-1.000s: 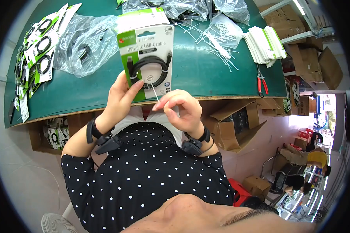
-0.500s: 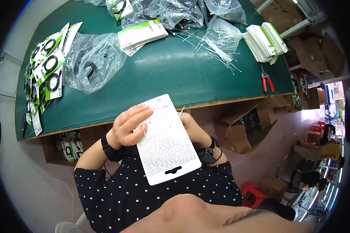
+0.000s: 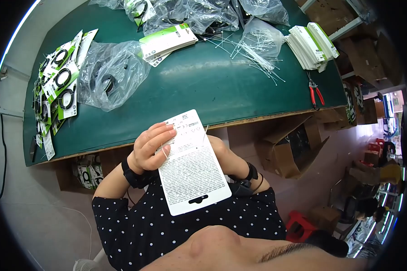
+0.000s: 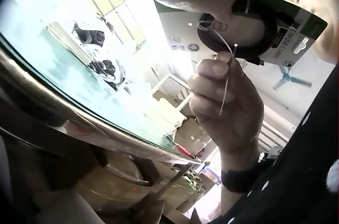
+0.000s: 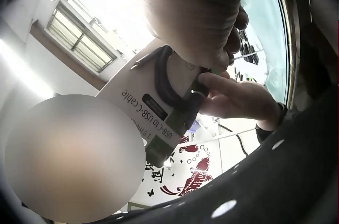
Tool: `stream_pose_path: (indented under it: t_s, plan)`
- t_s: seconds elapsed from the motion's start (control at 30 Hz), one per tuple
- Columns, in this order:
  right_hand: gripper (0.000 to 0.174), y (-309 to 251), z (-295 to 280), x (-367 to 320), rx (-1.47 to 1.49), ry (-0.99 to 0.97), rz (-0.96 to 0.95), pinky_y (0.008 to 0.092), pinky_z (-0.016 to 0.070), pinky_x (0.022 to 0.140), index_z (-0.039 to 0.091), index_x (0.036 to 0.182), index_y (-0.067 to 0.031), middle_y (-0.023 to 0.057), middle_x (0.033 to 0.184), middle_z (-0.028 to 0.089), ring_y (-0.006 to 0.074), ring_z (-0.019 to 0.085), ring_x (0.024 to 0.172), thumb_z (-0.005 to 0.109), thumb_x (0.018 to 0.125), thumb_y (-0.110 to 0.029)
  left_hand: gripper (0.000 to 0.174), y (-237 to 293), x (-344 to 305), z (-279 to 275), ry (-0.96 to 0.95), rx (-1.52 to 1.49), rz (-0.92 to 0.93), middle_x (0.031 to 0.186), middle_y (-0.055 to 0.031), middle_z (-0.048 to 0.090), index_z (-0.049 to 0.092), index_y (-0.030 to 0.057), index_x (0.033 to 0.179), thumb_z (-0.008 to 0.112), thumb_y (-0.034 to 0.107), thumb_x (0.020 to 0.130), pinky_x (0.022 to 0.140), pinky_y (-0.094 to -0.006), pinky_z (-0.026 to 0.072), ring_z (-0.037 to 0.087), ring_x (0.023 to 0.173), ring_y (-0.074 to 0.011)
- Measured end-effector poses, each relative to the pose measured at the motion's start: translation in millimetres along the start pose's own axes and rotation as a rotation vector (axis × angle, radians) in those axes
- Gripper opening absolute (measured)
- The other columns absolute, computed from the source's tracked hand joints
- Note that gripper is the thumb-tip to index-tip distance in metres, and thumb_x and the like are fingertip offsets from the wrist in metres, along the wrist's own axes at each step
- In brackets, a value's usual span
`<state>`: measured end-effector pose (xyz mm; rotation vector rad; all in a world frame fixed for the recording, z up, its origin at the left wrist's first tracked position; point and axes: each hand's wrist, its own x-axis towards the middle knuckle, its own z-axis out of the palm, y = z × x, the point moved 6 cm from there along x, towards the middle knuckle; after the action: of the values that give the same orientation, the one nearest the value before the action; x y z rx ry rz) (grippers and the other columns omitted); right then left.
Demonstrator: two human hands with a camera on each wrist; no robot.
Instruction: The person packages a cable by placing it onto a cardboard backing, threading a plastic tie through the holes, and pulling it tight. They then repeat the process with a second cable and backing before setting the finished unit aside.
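The white printed back of a cable card [image 3: 194, 167] faces up in the head view, tilted, its hanger slot toward the body. My left hand [image 3: 153, 148] grips its left edge, fingers lying over the back. Behind the right edge, my right hand [image 3: 221, 156] is partly hidden. From below, the left wrist view shows the black coiled cable [image 4: 249, 44] on the card's front. There my right hand [image 4: 228, 102], fingers curled, pinches a thin white tie [image 4: 227, 84] close to the coil. In the right wrist view the thumb of my left hand [image 5: 238, 97] presses near the cable [image 5: 165, 78].
On the green table [image 3: 190, 90] lie carded cables [image 3: 61, 81] at left, a plastic bag with cable [image 3: 113, 74], stacked cards [image 3: 169, 41], loose white ties [image 3: 262, 61], more cards [image 3: 309, 47] and red-handled cutters [image 3: 315, 94]. An opened cardboard box [image 3: 289, 149] stands below the table edge.
The card has turned from its front to its back and come down toward the body. My right hand has moved from in front of the card to behind it.
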<state>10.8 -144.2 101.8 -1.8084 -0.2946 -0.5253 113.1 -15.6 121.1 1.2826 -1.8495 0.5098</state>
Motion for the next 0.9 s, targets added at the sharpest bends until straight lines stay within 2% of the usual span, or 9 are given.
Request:
stream_pose_path:
  t_s: [0.23, 0.33, 0.4, 0.5, 0.53, 0.63, 0.67, 0.77, 0.9]
  plan:
    - [0.039, 4.3, -0.1, -3.6, -0.038, -0.023, -0.044, 0.0384, 0.0522, 0.079, 0.059, 0.110, 0.0056, 0.0204, 0.107, 0.063, 0.0351, 0.064, 0.095, 0.072, 0.078, -0.012, 0.026, -5.4, -1.2, 6.7, 0.028, -0.067, -0.101, 0.102, -0.0245, 0.063, 0.045, 0.0004, 0.095, 0.064, 0.001, 0.078, 0.079, -0.0441, 0.0556, 0.065, 0.094, -0.0378]
    - [0.031, 33.3, 2.7, -15.5, 0.282, 0.000, 0.265, 0.0352, 0.0528, 0.075, 0.061, 0.106, 0.0036, 0.0184, 0.100, 0.063, 0.0328, 0.065, 0.092, 0.071, 0.078, -0.008, 0.026, -11.0, -2.1, 10.6, 0.060, -0.159, -0.239, 0.101, -0.0232, 0.064, 0.047, -0.0002, 0.100, 0.065, 0.001, 0.080, 0.078, -0.0414, 0.0552, 0.065, 0.095, -0.0350]
    - [0.028, 30.8, -3.9, -7.8, 0.175, -0.062, 0.276, 0.0340, 0.0528, 0.073, 0.062, 0.103, 0.0029, 0.0174, 0.096, 0.063, 0.0319, 0.065, 0.091, 0.070, 0.079, -0.008, 0.027, -12.6, -5.9, 12.5, 0.081, -0.207, -0.316, 0.101, -0.0225, 0.064, 0.048, -0.0005, 0.102, 0.065, 0.002, 0.082, 0.077, -0.0400, 0.0550, 0.065, 0.095, -0.0336]
    - [0.022, 28.5, -13.6, 7.4, -0.036, -0.194, 0.286, 0.0315, 0.0528, 0.069, 0.063, 0.099, 0.0016, 0.0155, 0.090, 0.061, 0.0302, 0.066, 0.090, 0.069, 0.079, -0.006, 0.027, -36.1, -32.8, 17.7, 0.075, -0.285, -0.868, 0.105, -0.0176, 0.064, 0.050, 0.0006, 0.111, 0.063, 0.005, 0.088, 0.076, -0.0379, 0.0540, 0.065, 0.095, -0.0269]
    - [0.019, 29.3, -17.9, 10.9, -0.078, -0.191, 0.281, 0.0284, 0.0524, 0.069, 0.063, 0.099, 0.0020, 0.0119, 0.088, 0.061, 0.0241, 0.066, 0.089, 0.067, 0.082, -0.005, 0.027, -37.8, -31.3, 18.7, 0.082, -0.287, -0.876, 0.105, -0.0176, 0.064, 0.050, 0.0006, 0.111, 0.063, 0.005, 0.088, 0.076, -0.0379, 0.0540, 0.065, 0.095, -0.0269]
    - [0.013, 29.0, -24.5, 19.5, -0.160, -0.206, 0.271, 0.0221, 0.0516, 0.067, 0.061, 0.098, 0.0027, 0.0049, 0.086, 0.061, 0.0121, 0.065, 0.086, 0.064, 0.087, -0.002, 0.025, -57.5, -39.6, 31.4, 0.188, -0.700, -1.342, 0.109, -0.0123, 0.064, 0.050, 0.0021, 0.117, 0.058, 0.012, 0.095, 0.080, -0.0361, 0.0539, 0.064, 0.098, -0.0206]
    - [0.012, 31.3, -27.8, 21.9, -0.041, -0.141, 0.350, 0.0216, 0.0513, 0.066, 0.062, 0.098, 0.0028, 0.0046, 0.086, 0.062, 0.0113, 0.065, 0.085, 0.064, 0.087, -0.003, 0.025, -58.0, -35.2, 29.7, 0.202, -0.701, -1.350, 0.109, -0.0123, 0.064, 0.050, 0.0021, 0.117, 0.058, 0.012, 0.095, 0.080, -0.0361, 0.0539, 0.064, 0.098, -0.0206]
    - [0.011, 40.2, -31.3, 26.2, 0.190, -0.015, 0.509, 0.0207, 0.0505, 0.065, 0.062, 0.097, 0.0030, 0.0039, 0.087, 0.063, 0.0099, 0.065, 0.081, 0.064, 0.088, -0.003, 0.026, -50.6, -39.8, 46.6, 0.235, -1.181, -1.745, 0.115, -0.0110, 0.061, 0.049, 0.0028, 0.120, 0.053, 0.016, 0.097, 0.084, -0.0347, 0.0546, 0.063, 0.103, -0.0200]
    - [0.012, 53.4, -29.6, 27.1, 0.327, 0.065, 0.585, 0.0210, 0.0507, 0.065, 0.062, 0.098, 0.0045, 0.0056, 0.089, 0.063, 0.0107, 0.065, 0.077, 0.063, 0.088, -0.002, 0.029, -47.9, -49.2, 56.3, 0.187, -1.472, -1.791, 0.119, -0.0107, 0.059, 0.046, 0.0055, 0.123, 0.053, 0.019, 0.098, 0.089, -0.0385, 0.0546, 0.063, 0.106, -0.0206]
